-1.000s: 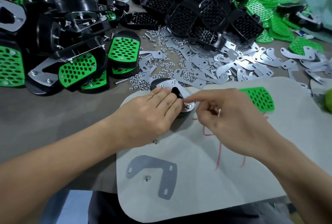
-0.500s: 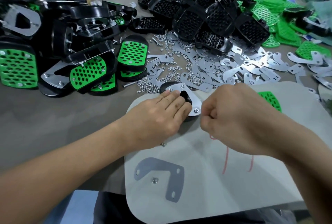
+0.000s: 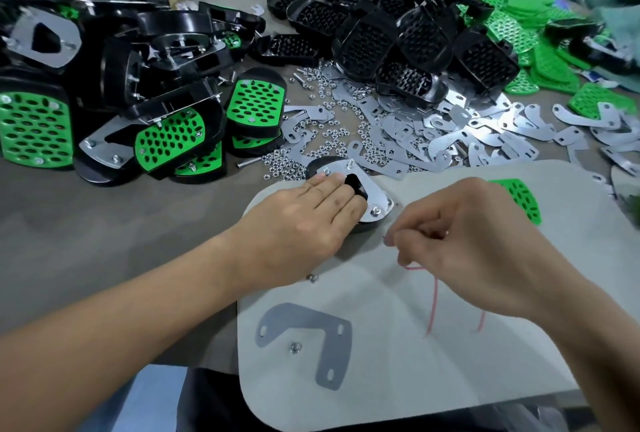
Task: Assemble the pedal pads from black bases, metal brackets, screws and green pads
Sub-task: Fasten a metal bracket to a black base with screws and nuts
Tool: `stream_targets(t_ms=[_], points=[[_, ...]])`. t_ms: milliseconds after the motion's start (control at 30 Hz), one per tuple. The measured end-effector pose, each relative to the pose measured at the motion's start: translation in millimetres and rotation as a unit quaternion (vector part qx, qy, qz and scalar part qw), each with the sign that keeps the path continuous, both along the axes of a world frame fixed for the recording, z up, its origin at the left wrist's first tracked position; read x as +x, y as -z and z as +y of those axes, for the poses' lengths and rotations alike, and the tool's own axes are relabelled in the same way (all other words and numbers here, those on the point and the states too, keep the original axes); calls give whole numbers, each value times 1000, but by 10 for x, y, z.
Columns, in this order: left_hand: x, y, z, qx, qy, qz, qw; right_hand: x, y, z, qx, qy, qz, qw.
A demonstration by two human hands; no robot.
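Bracket [image 3: 375, 193] on base [image 3: 362, 228], centre | pressing down with flat-fingered left hand [image 3: 304, 220] | pinching right hand [image 3: 478, 241] fingertips, contents untellable | heaping finished pedals [image 3: 166, 141] upper left, leaving bases [image 3: 419, 40] upper right

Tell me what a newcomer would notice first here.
The heap of green-and-black finished pedals at far left, facing piles of black bases and green pads along the back. Nearer, shiny brackets litter the middle, and the left hand presses flat on a half-built pedal at the far edge of the mat.
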State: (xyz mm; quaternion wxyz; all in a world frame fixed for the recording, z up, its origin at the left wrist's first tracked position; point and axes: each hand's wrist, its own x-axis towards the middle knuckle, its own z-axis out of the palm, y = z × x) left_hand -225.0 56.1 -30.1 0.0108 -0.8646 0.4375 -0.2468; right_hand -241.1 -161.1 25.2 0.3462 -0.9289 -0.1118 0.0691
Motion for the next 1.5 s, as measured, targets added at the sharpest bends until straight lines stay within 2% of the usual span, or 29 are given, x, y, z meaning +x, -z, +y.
stream_targets(t_ms=[100,233,433,567,700,833,900,1033,1167,1300,1400,1467,1500], points=[[-5,7,-5,-2,-4,3,1000,5,4,-14,45,25,-48,998],[-7,-3,-5,4,-7,-1,1000,8,129,64,107,11,33,994],[-1,-12,-5,10,-1,-6,1000,-104,275,90,170,64,49,982],[-14,-7,-14,9,2,-8,1000,-104,315,138,153,89,31,984],[-2,-5,2,0,-2,1,1000,-133,375,80,48,92,-8,995],[7,2,1,-6,-6,4,1000,-133,355,1,165,109,-1,980],[4,2,-2,-8,-5,4,1000,-86,328,-12,200,77,11,977],[-3,8,5,-2,-5,11,1000,-38,359,31,204,28,67,976],[-4,-3,-6,-7,-7,0,1000,-54,397,51,180,59,41,981],[-8,8,7,-21,-4,0,1000,-21,437,132,213,123,1,969],[27,-19,28,-74,2,14,997,34,456,97,183,146,-67,970],[80,-65,34,-170,-13,55,984,51,415,81,147,124,-100,976],[114,-106,33,-236,-32,95,967,59,389,76,164,108,-107,975]])
